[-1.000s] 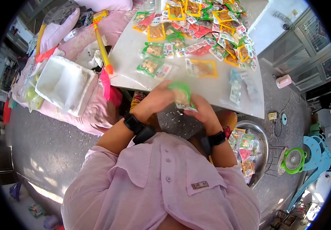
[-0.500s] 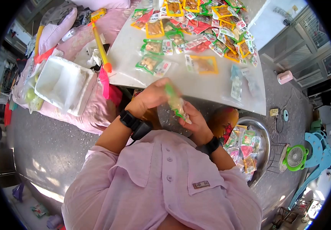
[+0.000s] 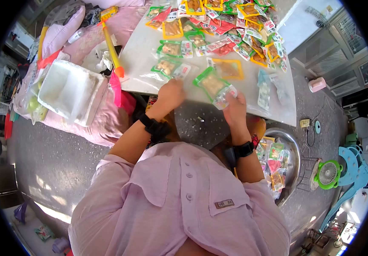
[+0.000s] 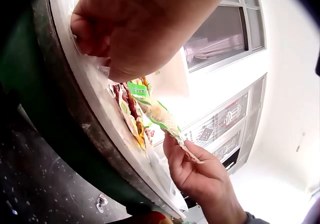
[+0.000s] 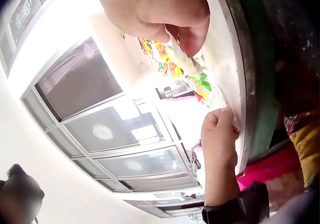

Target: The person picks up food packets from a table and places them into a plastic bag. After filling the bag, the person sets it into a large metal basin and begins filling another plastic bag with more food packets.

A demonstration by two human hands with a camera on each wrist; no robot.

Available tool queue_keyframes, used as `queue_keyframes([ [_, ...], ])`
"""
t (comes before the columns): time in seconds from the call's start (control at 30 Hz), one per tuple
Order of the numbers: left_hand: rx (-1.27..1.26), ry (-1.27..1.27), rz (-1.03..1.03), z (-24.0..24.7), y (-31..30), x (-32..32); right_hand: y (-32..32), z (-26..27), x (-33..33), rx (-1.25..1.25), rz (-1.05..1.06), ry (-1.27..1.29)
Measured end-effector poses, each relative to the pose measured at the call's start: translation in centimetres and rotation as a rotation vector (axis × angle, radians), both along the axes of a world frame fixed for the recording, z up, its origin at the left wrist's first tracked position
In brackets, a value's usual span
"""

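A green-edged packet (image 3: 212, 85) with pale pieces inside is pinched by its clear end in the right hand (image 3: 236, 112), tilted above the table's near edge. In the left wrist view the same packet (image 4: 159, 115) stands out from the right hand's (image 4: 200, 176) thumb and fingers. The left hand (image 3: 170, 94) is at the table's near edge with curled fingers, pinching the clear plastic end of another green-edged packet (image 3: 167, 67) lying there. In the right wrist view the left hand (image 5: 220, 149) has thumb and fingers together on clear plastic.
Many yellow, red and green packets (image 3: 252, 32) are heaped at the table's (image 3: 143, 79) far side. A yellow-edged packet (image 3: 228, 68) and clear bluish packets (image 3: 263, 94) lie nearer. A metal basin (image 3: 297, 158) of packets stands on the floor at right, a white foam box (image 3: 66, 91) at left.
The left hand has let go of the held packet and moved to one on the table. The right hand has carried its packet up and to the right, over the table edge.
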State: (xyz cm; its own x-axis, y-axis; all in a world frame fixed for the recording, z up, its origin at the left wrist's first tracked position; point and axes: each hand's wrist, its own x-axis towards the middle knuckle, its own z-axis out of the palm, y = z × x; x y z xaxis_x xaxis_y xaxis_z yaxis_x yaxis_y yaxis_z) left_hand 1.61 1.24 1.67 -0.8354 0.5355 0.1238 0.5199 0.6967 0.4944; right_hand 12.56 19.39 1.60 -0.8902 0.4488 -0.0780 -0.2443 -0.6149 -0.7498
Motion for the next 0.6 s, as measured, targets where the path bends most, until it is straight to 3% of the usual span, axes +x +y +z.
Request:
queue_keyframes([
  [0.27,0.330,0.070,-0.044,-0.1,0.3,-0.2,-1.7,-0.6,-2.1,0.017,0.165,0.009],
  [0.6,0.152,0.187,-0.031,1.6,0.8,1.7,-2.4,-1.2,-5.8,-0.115,0.351,-0.074],
])
